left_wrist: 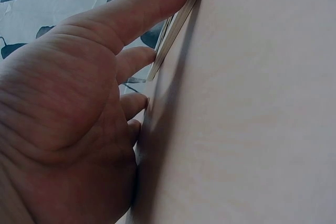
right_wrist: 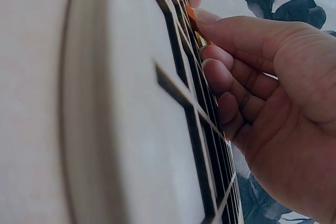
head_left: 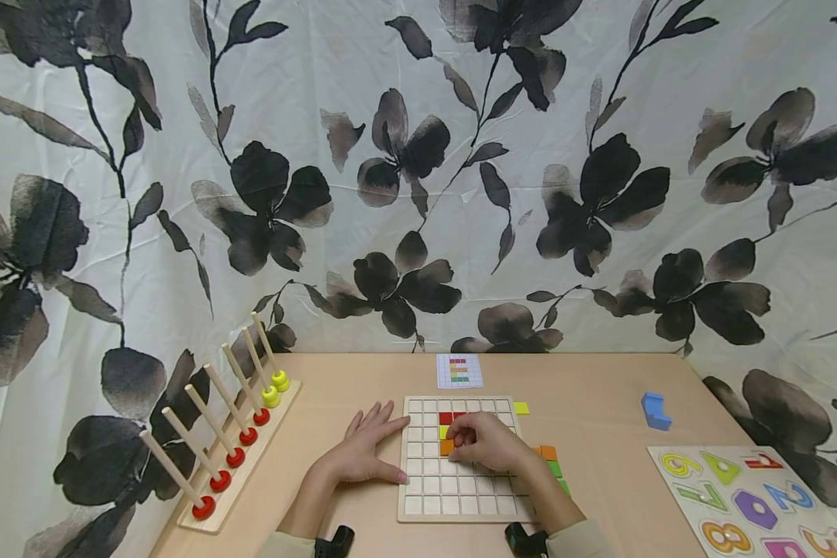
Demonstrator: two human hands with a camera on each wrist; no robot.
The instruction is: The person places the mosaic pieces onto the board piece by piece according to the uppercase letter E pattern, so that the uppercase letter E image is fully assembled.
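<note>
A wooden grid board (head_left: 432, 505) of square cells lies on the table, with red tiles (head_left: 446, 418), a yellow tile (head_left: 443, 432) and an orange tile (head_left: 446, 447) in its upper middle. My right hand (head_left: 484, 443) is over the board with its fingers curled. Its thumb and fingers pinch an orange tile (right_wrist: 191, 15) close to the grid; the fingers partly hide nearby cells. Spread along the board's left side, my left hand (head_left: 363, 449) touches the frame (left_wrist: 181, 22) with its thumb and index finger.
Loose orange (head_left: 548, 452), green (head_left: 555, 469) and yellow (head_left: 521, 408) tiles lie right of the board. Behind it is a pattern card (head_left: 459, 371). A pegged stand (head_left: 209, 518) with rings is at left; a blue block (head_left: 656, 411) and a number puzzle (head_left: 728, 484) are at right.
</note>
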